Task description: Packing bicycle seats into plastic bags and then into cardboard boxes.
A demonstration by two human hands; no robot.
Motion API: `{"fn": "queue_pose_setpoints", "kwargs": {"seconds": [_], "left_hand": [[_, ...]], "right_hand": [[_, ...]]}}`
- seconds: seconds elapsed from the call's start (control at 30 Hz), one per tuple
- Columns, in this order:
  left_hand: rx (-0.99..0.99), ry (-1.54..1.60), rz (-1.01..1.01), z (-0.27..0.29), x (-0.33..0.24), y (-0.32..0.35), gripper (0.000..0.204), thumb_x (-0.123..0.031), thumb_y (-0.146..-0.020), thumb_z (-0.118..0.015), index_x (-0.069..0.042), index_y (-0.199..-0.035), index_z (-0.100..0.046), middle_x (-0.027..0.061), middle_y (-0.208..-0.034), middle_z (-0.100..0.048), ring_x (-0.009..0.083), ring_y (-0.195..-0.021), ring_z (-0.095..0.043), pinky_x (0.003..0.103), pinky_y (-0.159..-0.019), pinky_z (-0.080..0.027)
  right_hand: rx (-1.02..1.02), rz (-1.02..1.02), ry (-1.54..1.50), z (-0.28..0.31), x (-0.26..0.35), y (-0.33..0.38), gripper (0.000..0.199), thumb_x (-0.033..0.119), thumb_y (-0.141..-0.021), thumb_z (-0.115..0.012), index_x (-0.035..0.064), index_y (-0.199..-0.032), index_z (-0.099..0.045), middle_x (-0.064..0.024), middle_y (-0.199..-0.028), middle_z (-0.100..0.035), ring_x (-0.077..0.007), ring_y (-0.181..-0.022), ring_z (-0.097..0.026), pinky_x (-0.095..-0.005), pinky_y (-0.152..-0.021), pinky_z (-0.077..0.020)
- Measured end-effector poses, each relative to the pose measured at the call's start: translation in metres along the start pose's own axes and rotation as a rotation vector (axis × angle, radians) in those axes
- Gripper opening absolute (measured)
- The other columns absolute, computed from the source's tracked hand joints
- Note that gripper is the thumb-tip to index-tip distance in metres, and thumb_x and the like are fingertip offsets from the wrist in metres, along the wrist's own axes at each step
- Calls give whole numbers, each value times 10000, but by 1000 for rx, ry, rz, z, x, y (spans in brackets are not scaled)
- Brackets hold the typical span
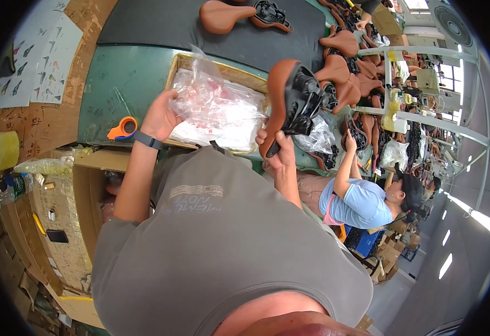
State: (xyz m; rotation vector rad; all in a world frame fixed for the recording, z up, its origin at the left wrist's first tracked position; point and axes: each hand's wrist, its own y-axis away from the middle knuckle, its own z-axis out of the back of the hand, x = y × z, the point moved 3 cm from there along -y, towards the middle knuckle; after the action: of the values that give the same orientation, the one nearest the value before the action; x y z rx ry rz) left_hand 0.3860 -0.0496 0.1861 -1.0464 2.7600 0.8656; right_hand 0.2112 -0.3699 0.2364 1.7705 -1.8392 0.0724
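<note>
My right hand (282,155) grips a brown bicycle saddle (278,92) by its narrow nose. The saddle is tilted up, with its black underside turned to the right. At the left, my left hand (161,116) pinches the edge of a clear plastic bag (199,87); its fingertips are partly hidden by the film. The bag lies over a shallow cardboard box (173,71), which holds more clear bags and white sheets with red marks.
Two saddles (225,17) rest on a black mat (155,25). More brown saddles (334,68) crowd the bench at right, where a co-worker in blue (357,201) handles one. An orange tape dispenser (124,129) sits left, above an open carton (91,190).
</note>
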Motion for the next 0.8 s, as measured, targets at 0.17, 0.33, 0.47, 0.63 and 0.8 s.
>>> {"fn": "queue_pose_setpoints", "kwargs": {"seconds": [0.17, 0.33, 0.47, 0.63, 0.8], "left_hand": [[-237, -649, -234, -13, 27, -68, 213, -249, -1052, -781, -43, -1097, -748, 20, -969, -751, 106, -926, -705, 306, -792, -590], [-125, -197, 78, -12, 43, -143, 331, -375, -1108, -720, -50, -1047, -738, 35, -933, -741, 154, -815, -706, 299, -717, -586], [-188, -97, 158, -52, 8, -132, 427, -483, -1089, -724, -76, -1219, -704, 39, -1089, -735, 180, -1040, -697, 378, -973, -611], [90, -927, -190, -104, -33, -104, 525, -41, -883, -857, -51, -1382, -692, 16, -1103, -677, 137, -1063, -634, 300, -1045, -517], [-174, -1083, -203, -99, -35, -181, 130, -104, -960, -824, -8, -1022, -763, -12, -904, -699, 85, -835, -626, 245, -786, -518]], "right_hand": [[48, -186, 858, -14, 11, -1, 731, -61, -771, -820, -23, -1458, -573, -67, -1159, -732, -138, -1011, -676, -320, -847, -540], [77, -294, 831, -17, 2, -31, 789, -103, -741, -818, -22, -1482, -560, -7, -1229, -707, -87, -1012, -662, -287, -891, -544], [29, -198, 496, -12, 33, -65, 686, 45, -810, -867, -7, -1442, -608, -120, -1208, -730, -254, -953, -725, -397, -830, -590], [5, 16, 191, -28, 94, -128, 632, 171, -879, -867, -38, -1411, -598, -161, -1240, -691, -270, -954, -690, -412, -846, -567], [165, -68, 749, 3, 130, -166, 635, 44, -848, -867, -33, -1419, -599, -147, -1118, -753, -249, -1056, -719, -399, -892, -568]]}}
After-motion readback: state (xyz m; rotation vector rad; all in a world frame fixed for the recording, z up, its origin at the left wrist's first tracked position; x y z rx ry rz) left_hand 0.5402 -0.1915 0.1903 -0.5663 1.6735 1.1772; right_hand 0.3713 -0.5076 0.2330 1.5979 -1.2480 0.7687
